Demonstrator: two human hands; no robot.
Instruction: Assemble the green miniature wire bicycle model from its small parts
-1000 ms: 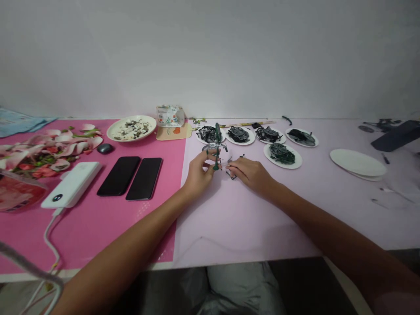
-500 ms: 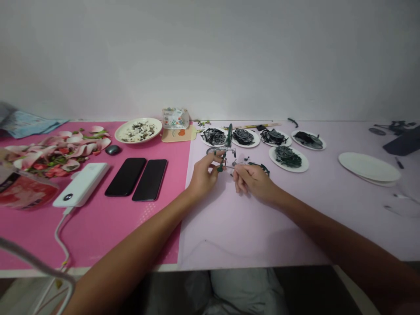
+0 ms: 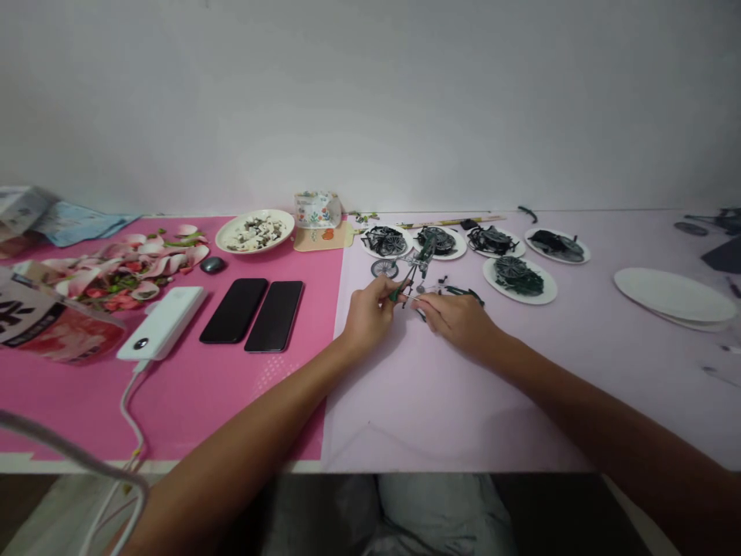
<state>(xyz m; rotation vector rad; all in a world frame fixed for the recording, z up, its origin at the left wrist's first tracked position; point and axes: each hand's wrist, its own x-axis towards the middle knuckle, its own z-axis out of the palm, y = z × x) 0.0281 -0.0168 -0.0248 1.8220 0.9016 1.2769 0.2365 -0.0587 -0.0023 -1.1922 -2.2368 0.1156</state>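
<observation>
Pinched in my left hand [image 3: 369, 313] is a small model bicycle frame [image 3: 424, 259], dark green and silver, tilted above the table. My right hand [image 3: 455, 315] is closed on a thin metal rod [image 3: 413, 298], whose tip reaches the part of the frame beside my left fingers. The rod's far end is hidden in my right hand, so I cannot tell its exact kind. Just behind the hands lies a small spoked wheel [image 3: 384, 268]. Dark green curved parts [image 3: 466, 293] lie partly hidden behind my right hand.
White plates [image 3: 554, 289] hold dark model parts along the back. Stacked blank plates [image 3: 675, 297] lie at right. On the pink mat [image 3: 231, 401] are two phones [image 3: 275, 316], a white power bank [image 3: 163, 323] with a cable, a bowl [image 3: 255, 245] and scattered petals [image 3: 133, 262].
The model bicycle frame has tilted over to the right in my left hand. My hands stay close together, with the rod still between them. The whole view has shifted slightly.
</observation>
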